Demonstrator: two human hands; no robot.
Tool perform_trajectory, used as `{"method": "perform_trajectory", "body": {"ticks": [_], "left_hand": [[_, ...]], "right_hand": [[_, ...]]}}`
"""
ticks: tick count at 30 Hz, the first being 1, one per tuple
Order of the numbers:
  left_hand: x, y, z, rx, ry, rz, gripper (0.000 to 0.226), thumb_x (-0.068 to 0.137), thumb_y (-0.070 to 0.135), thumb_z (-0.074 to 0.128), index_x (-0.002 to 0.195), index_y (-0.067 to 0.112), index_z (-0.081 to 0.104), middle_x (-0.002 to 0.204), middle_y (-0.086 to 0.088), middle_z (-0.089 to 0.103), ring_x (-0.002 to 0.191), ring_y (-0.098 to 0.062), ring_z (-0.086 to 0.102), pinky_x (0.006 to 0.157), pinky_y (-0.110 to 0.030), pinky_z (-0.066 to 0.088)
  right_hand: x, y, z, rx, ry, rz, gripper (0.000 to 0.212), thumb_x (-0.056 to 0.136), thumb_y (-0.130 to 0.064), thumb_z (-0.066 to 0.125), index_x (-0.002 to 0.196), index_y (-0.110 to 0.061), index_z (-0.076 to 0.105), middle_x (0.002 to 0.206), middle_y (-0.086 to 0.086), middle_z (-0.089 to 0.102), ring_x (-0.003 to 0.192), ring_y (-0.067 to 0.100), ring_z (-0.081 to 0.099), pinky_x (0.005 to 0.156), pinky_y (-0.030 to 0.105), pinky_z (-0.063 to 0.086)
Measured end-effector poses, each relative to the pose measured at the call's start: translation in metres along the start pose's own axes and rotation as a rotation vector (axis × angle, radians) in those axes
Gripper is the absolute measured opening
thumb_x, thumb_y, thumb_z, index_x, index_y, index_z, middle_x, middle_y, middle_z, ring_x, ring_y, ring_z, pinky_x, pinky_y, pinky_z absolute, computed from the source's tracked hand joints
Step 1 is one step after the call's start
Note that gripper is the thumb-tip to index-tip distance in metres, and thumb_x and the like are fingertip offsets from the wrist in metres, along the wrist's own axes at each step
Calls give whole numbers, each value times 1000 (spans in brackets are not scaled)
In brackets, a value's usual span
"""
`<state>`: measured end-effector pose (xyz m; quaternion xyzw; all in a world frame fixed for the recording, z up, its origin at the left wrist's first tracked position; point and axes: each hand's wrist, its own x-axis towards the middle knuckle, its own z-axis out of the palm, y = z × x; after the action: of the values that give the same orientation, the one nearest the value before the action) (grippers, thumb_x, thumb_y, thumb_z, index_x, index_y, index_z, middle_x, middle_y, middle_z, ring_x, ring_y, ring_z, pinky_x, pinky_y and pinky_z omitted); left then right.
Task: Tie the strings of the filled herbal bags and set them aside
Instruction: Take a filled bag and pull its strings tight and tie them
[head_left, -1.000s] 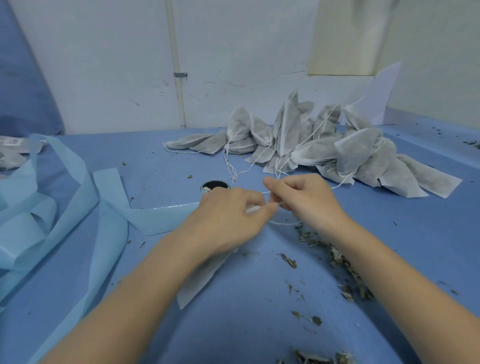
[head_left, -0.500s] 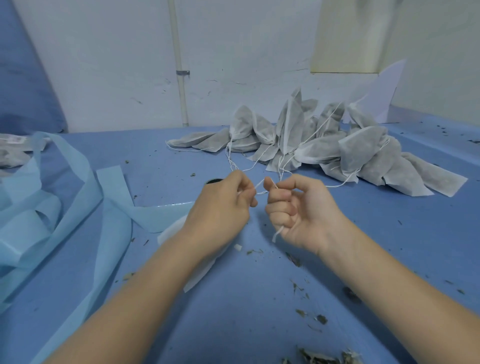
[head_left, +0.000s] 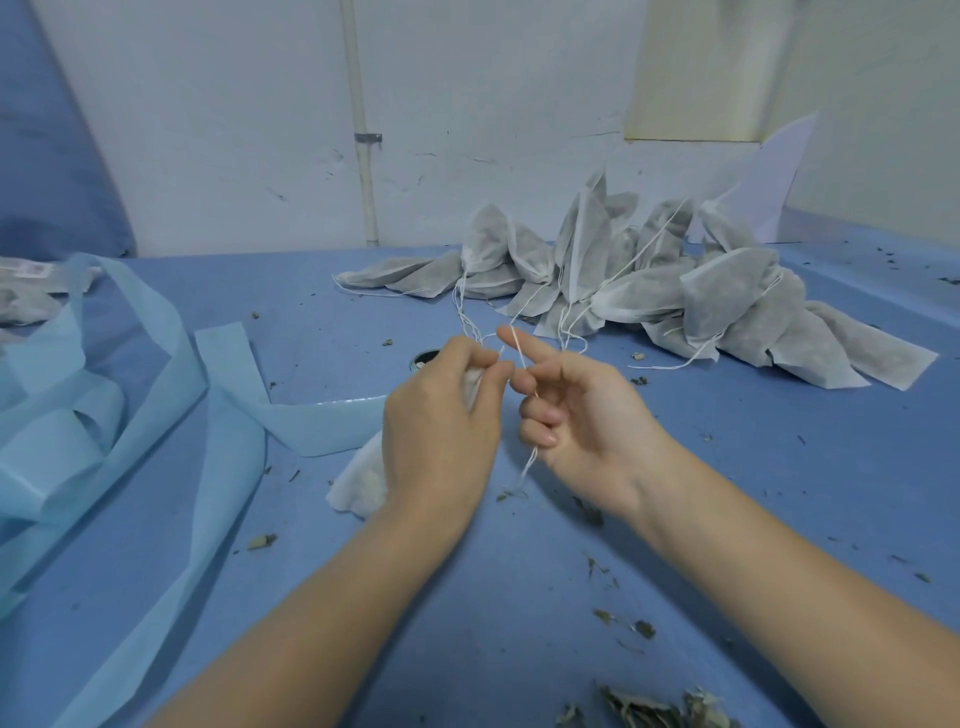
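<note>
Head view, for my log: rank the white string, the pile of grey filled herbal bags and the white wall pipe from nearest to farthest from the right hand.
1. The thin white string: draped over the right hand's forefinger, touching it.
2. The pile of grey fabric filled herbal bags: on the blue table beyond the hand, slightly to its right.
3. The white vertical wall pipe: on the back wall, far left.

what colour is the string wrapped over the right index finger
White string, seen best in the head view.
</note>
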<state>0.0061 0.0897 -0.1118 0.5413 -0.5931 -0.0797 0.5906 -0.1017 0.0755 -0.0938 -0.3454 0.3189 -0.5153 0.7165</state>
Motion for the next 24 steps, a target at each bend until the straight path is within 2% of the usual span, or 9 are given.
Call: {"method": "perform_trajectory", "body": {"ticks": [3, 5, 9, 12, 15, 17, 19, 22, 24], "left_hand": [[-3, 0, 1, 3, 19, -10, 7, 86, 22, 66, 86, 16, 69, 82, 8, 70, 74, -9, 57, 69, -23, 39], [-3, 0, 1, -11, 22, -11, 5, 86, 21, 67, 84, 17, 69, 78, 14, 69, 76, -5, 56, 67, -16, 38], [0, 0, 0, -94, -47, -100, 9, 85, 28, 66, 80, 23, 70, 71, 27, 65, 75, 4, 56, 66, -6, 37], [2, -1, 0, -128, -73, -171, 13, 85, 32, 65, 80, 22, 71, 70, 22, 67, 73, 3, 57, 65, -7, 38], [2, -1, 0, -97, -84, -179, 16, 89, 30, 60, 81, 20, 71, 68, 16, 67, 73, 0, 57, 67, -9, 37], [2, 0, 1, -78, -91, -185, 19, 91, 30, 56, 82, 20, 70, 69, 12, 67, 76, -4, 58, 68, -14, 38], [3, 1, 1, -75, -83, -200, 19, 92, 30, 55, 80, 21, 68, 70, 14, 65, 78, -8, 59, 66, -14, 37], [3, 3, 1, -87, -82, -224, 18, 91, 27, 55, 76, 25, 65, 71, 18, 63, 79, -7, 58, 65, -10, 36], [4, 3, -2, -121, -82, -240, 22, 92, 25, 55, 71, 29, 61, 69, 19, 63, 78, -5, 58, 67, -11, 38]], "right_hand": [[0, -3, -2, -82, 6, -2, 38, 87, 0, 38, 106, -16, 66, 58, -4, 49, 44, 8, 23, 42, 19, 16], [-2, -5, -3, -176, 1, -38, 38, 86, 0, 39, 106, -17, 67, 58, -5, 52, 46, 8, 23, 45, 20, 16], [-7, -7, 0, -570, 41, -128, 45, 79, -2, 45, 100, -30, 73, 65, 1, 48, 52, 10, 26, 46, 18, 23], [-10, -5, 3, -757, 47, -186, 46, 83, -5, 46, 104, -38, 70, 57, -5, 52, 46, 3, 40, 50, 11, 31], [-12, -4, 4, -894, 49, -228, 44, 85, -11, 48, 114, -39, 65, 55, -10, 57, 50, -4, 46, 63, 13, 35], [-13, -5, 4, -984, 73, -293, 39, 87, -14, 51, 114, -37, 66, 57, -9, 59, 48, 0, 42, 56, 10, 36], [-14, -5, 3, -1020, 103, -373, 24, 88, -16, 55, 105, -30, 65, 55, -10, 62, 43, 0, 44, 47, 7, 32], [-12, -4, -1, -1005, 139, -412, 11, 86, -17, 61, 92, -23, 54, 54, -13, 64, 45, -4, 49, 47, 8, 33], [-10, -5, -4, -990, 143, -392, 8, 85, -21, 64, 86, -22, 56, 55, -12, 64, 45, -2, 46, 46, 9, 32]]}}
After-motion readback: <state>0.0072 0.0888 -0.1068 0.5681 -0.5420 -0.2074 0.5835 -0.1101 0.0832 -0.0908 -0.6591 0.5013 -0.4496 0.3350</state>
